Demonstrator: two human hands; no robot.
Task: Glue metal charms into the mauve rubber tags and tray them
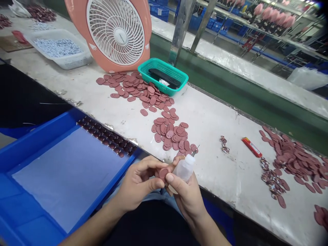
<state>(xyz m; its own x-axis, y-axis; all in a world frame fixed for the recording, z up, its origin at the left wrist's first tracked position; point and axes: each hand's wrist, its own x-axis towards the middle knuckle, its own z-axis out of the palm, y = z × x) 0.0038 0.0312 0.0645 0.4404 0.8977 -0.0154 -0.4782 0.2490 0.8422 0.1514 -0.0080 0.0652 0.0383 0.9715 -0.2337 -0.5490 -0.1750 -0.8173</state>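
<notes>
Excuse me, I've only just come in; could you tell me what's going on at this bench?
A person is working at a bench. Their left hand pinches a reddish oval piece, while their right hand holds a clear squeeze bottle, its needle tip pointing away from the piece. More ovals lie in loose piles on the bench, and a dark row of pieces sits along a blue tray.

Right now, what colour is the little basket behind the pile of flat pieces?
The basket is bright teal green with a mesh pattern, and the head view shows it best.
</notes>
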